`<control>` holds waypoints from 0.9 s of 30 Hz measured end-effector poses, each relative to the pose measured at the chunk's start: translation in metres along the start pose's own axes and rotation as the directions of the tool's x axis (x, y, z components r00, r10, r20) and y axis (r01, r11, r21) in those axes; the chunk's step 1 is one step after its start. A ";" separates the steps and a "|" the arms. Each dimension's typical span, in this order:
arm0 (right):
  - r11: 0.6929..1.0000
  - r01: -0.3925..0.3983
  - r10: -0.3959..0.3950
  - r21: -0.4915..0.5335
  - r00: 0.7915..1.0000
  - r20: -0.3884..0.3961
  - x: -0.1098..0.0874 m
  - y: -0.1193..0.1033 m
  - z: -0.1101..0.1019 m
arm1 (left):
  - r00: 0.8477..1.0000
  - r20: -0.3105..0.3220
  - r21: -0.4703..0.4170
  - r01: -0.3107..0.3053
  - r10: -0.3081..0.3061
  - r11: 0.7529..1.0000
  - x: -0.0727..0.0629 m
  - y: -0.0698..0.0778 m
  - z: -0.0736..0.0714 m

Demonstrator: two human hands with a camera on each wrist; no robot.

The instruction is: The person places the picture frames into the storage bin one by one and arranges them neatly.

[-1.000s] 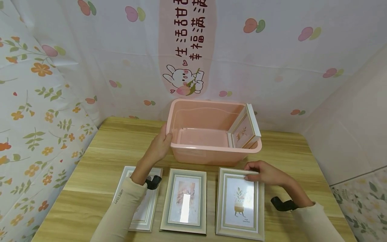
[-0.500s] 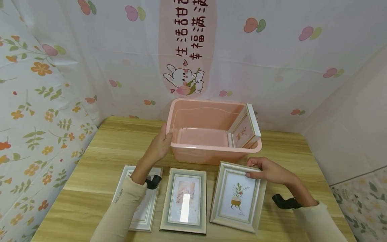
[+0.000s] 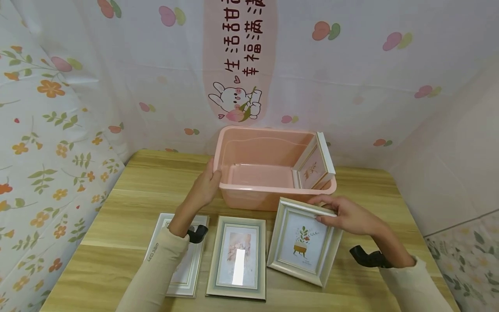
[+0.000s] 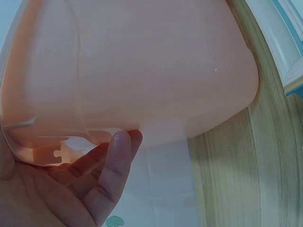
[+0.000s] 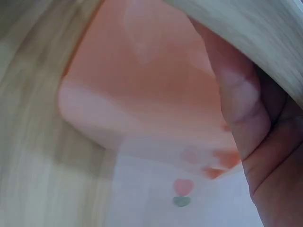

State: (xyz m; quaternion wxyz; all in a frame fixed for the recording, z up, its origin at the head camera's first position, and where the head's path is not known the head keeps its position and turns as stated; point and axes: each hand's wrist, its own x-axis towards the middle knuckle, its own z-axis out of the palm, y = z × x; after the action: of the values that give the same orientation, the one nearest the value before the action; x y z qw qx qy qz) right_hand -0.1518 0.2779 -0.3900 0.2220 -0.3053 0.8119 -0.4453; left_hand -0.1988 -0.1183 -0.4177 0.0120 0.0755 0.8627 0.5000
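A pink plastic bin [image 3: 253, 199] stands at the back of the table, and my left hand [image 3: 204, 184] grips the left end of its rim. The left wrist view has the fingers [image 4: 116, 161] curled at the edge of the bin [image 4: 142, 61]. My right hand [image 3: 352, 214] pinches the top edge of a pale picture frame [image 3: 302, 242] with a potted-plant print. That frame leans, top edge raised, just in front of the bin. In the right wrist view, the frame's edge [image 5: 251, 33] hides part of the hand [image 5: 246, 118].
Inside the bin, a white picture frame [image 3: 315, 168] stands upright against the right end. Two more lie face up on the wooden table [image 3: 132, 225]: a greenish picture frame [image 3: 238, 260] in the middle and a white picture frame [image 3: 187, 273] partly under my left forearm. A patterned cloth [image 3: 167, 78] hangs behind.
My right hand has lifted the potted-plant picture frame from lying flat; its top edge has risen, turned and moved slightly left, toward the bin. The left hand stays on the rim.
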 end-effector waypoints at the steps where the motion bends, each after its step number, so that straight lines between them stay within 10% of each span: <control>1: 1.000 0.009 -0.009 0.000 1.000 -0.002 0.000 -0.004 -0.001 | 1.000 0.002 -0.005 -0.002 0.002 1.000 0.000 0.000 0.000; 20: 0.987 0.135 -0.106 0.086 0.954 -0.279 -0.004 -0.054 -0.021 | 1.000 -0.008 -0.002 -0.006 0.006 1.000 0.001 -0.001 0.000; 27: 0.933 0.196 -0.070 0.301 0.920 -0.385 -0.002 -0.066 -0.029 | 1.000 -0.015 -0.010 -0.007 0.007 1.000 0.001 -0.001 0.001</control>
State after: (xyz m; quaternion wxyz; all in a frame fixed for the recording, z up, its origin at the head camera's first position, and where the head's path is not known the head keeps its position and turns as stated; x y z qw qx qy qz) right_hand -0.1493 0.2688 -0.3185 0.0831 -0.2296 0.7288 -0.6397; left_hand -0.1999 -0.1184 -0.4192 0.0041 0.0747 0.8600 0.5047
